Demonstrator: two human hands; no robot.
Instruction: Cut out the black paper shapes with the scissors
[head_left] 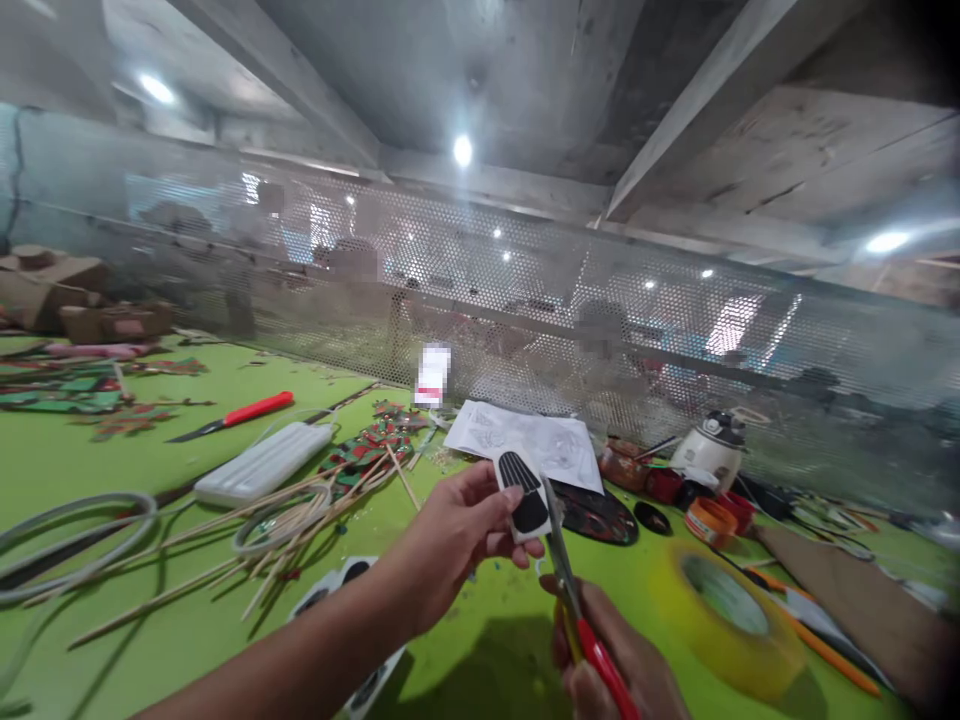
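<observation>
My left hand (465,525) pinches a small white paper cutout (522,492) printed with a black striped shape, its edge rounded at the top. In my right hand (611,640) are scissors (574,590) with red and yellow handles. Their blades point up along the cutout's right edge; whether they touch the paper I cannot tell. A printed sheet (358,575) with black shapes lies on the green table, partly hidden beneath my left forearm.
Thin wooden sticks (300,540), a white power strip (262,462) and a red-handled knife (259,407) lie to the left. A yellow tape roll (739,615) and paint jars (709,522) stand right. Behind are sketch papers (536,440) and a perforated metal screen (495,310).
</observation>
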